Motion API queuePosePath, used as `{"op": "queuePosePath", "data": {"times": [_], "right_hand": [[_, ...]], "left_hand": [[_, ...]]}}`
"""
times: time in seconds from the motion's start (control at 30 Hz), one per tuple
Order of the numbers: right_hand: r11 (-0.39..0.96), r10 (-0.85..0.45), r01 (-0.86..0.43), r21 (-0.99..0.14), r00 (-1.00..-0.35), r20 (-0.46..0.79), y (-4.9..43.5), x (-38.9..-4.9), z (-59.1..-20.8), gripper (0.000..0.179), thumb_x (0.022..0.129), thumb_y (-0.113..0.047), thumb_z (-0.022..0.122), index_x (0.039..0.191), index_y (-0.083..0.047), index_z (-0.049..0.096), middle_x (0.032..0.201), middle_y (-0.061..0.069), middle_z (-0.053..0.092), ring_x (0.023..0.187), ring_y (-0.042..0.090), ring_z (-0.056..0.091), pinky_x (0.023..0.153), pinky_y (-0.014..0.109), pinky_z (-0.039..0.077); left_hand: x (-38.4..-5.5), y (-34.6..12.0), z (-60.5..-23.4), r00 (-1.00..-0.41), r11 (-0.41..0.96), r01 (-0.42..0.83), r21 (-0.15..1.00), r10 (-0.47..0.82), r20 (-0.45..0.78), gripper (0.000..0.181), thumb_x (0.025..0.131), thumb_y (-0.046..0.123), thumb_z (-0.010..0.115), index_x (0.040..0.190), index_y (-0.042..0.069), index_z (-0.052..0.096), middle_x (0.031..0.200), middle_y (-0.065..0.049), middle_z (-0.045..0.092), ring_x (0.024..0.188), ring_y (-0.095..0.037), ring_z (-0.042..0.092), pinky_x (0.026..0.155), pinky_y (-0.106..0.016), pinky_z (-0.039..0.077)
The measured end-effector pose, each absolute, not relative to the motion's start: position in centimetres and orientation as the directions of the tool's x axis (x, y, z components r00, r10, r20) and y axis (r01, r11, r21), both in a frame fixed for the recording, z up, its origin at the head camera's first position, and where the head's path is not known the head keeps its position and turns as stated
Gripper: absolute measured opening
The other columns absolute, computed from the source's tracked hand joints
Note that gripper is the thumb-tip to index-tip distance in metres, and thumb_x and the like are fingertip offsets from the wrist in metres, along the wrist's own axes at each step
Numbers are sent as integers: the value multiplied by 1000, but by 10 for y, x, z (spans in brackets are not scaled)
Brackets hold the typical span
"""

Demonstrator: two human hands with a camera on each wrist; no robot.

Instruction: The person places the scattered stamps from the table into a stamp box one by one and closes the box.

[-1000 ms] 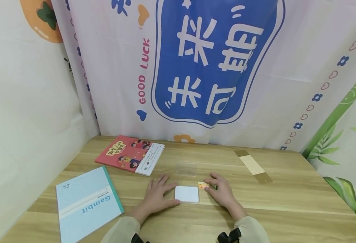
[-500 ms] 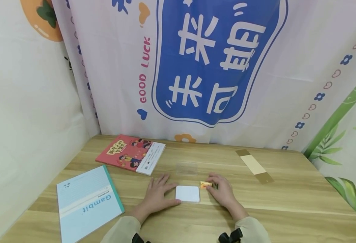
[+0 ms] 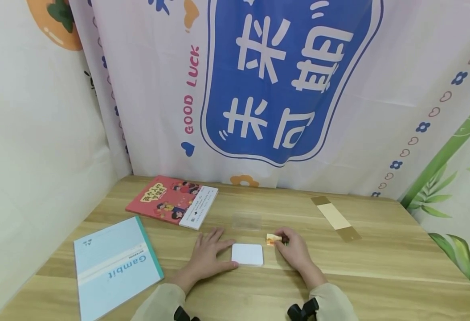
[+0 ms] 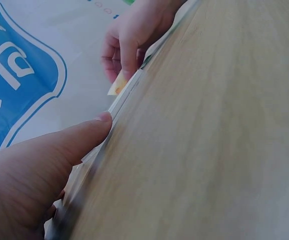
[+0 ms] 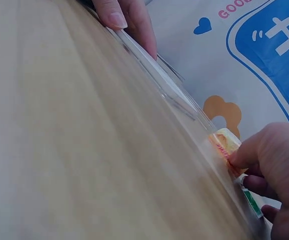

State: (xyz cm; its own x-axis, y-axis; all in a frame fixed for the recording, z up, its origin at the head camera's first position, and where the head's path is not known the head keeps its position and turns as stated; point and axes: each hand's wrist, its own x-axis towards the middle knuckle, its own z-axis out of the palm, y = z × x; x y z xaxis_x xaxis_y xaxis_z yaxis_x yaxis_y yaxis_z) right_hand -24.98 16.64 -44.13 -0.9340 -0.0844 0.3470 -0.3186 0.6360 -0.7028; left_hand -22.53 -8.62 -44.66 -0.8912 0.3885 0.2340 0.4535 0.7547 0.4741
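My right hand (image 3: 296, 250) pinches a small yellow-orange printed card (image 3: 272, 239) between thumb and fingers, just right of a flat white rectangular block (image 3: 247, 254). In the right wrist view the card (image 5: 224, 144) tilts up close over the table. A small green-and-white piece (image 5: 252, 200) shows under the curled fingers of that hand. My left hand (image 3: 207, 255) lies on the table with fingers spread, thumb and index fingertip at the white block's left edge. In the left wrist view its thumb (image 4: 87, 137) is straight along the block's edge.
A clear plastic lid or tray (image 3: 247, 221) lies behind the white block. A red picture book (image 3: 170, 200) and a light blue notebook (image 3: 116, 267) lie on the left. A cream-and-brown strip (image 3: 335, 218) is at the back right, before a printed curtain (image 3: 158, 89).
My right hand has drawn the yellow-orange card slightly away from the white block and tilted it up. The left hand holds its place.
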Motion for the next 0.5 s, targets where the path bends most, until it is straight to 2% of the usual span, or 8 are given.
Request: {"op": "queuePosePath", "data": {"times": [0.27,0.5], "right_hand": [[625,-62,-287,-726,-945,321,168,-260,-439,16,71,2,64,84,-8,64,71,-1,53,67,13,49,61,28,43],[473,-23,-284,-834,-950,311,152,-258,-421,10,69,1,67,78,-2,64,66,1,56,62,14,50,56,23,43]], "left_hand": [[-223,-86,-447,-875,734,483,477,400,272,65,69,61,56,115,16,57,132,-21,31,122,-39,19,93,-59,3],[-223,-86,-446,-884,748,468,471,393,255,65,69,61,55,116,17,56,133,-19,31,123,-38,18,94,-58,3]]}}
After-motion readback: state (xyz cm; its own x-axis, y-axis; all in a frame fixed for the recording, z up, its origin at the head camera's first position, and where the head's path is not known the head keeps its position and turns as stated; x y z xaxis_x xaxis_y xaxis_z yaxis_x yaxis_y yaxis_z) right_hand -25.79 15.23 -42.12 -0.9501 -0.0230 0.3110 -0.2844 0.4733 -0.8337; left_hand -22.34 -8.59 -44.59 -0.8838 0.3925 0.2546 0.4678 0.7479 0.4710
